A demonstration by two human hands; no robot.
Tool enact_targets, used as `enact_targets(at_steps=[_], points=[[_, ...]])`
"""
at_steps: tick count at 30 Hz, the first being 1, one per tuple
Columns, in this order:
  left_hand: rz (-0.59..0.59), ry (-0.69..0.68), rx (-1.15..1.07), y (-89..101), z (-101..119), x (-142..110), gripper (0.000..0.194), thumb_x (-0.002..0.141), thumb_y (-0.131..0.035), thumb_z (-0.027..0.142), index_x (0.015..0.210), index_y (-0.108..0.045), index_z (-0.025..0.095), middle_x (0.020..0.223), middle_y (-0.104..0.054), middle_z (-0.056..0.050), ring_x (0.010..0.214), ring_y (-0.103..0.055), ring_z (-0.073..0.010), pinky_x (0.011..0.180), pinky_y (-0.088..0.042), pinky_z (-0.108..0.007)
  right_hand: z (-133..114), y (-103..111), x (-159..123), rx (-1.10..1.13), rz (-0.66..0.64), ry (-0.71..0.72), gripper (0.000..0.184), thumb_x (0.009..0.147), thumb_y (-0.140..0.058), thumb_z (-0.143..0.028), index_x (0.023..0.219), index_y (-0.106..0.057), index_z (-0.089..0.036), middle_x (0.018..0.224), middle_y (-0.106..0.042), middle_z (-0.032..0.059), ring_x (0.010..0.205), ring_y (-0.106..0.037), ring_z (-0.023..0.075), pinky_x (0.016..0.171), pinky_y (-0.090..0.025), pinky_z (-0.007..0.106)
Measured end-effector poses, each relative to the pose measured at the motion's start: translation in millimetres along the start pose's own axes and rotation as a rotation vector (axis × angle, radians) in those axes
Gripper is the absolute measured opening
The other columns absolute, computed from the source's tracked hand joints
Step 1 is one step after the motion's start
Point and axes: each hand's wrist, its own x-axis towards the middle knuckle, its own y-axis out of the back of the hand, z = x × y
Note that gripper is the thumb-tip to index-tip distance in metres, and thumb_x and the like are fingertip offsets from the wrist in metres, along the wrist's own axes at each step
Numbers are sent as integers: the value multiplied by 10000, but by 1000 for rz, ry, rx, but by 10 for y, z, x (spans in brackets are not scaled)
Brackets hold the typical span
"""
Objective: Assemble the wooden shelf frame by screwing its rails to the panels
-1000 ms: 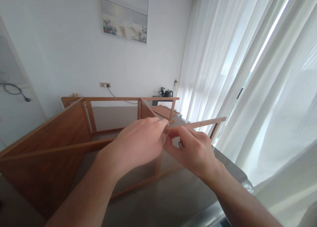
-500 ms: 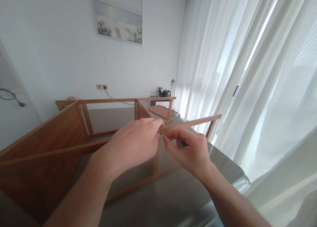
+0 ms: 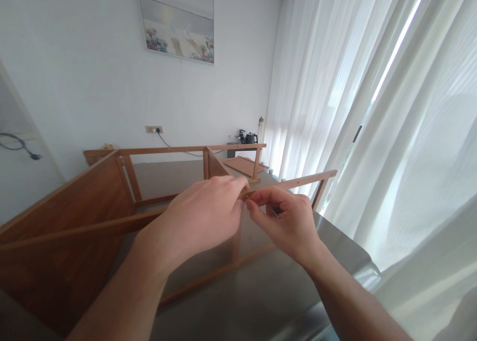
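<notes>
My left hand [image 3: 203, 214] is closed around the near wooden rail of the furniture frame [image 3: 311, 178], where an upright panel meets it. Its fingertips are hidden behind the rail. Right beside it, my right hand [image 3: 288, 217] pinches a thin metal hex key [image 3: 276, 213] between thumb and forefinger. One end of the key shows by the palm, and its small tip points at the rail close to my left fingers. Whether the tip sits in a screw I cannot tell. The brown frame lies on its side, its solid panel [image 3: 74, 202] to the left.
A grey, shiny-covered table [image 3: 261, 291] bears the frame. Farther back lies a flat brown board [image 3: 244, 166], with a black kettle [image 3: 251, 138] beyond it. A white curtain [image 3: 372, 132] hangs along the right. The back wall has a socket [image 3: 153, 129] with a plugged-in cable.
My right hand has turned the key slightly, its fingers drawing back from the rail and then closing in again. My left hand keeps its hold. The view has shifted a little.
</notes>
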Motion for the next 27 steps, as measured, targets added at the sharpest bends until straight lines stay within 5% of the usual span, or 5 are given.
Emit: enact_targets(at_steps=[9,27], points=[[3,-1,-1,4,1,6,230,973,-425,273,854,-622,274,841,-715,4,680,-643,-185,582,-396,-312,11,12,21,2,-6,-5,47,826,-727,-196,851,-754,-226,724,-765,-56,521,-562,73,513,-416,209],[-47,22,35,71,122,-9,288,971,-428,280,1090,-689,247,960,-767,-31,1030,-719,-252,908,-525,-339,134,-73,1,4,1,116,24,876,-733,-231,890,-751,-240,731,-748,-49,566,-569,86,581,-431,214]])
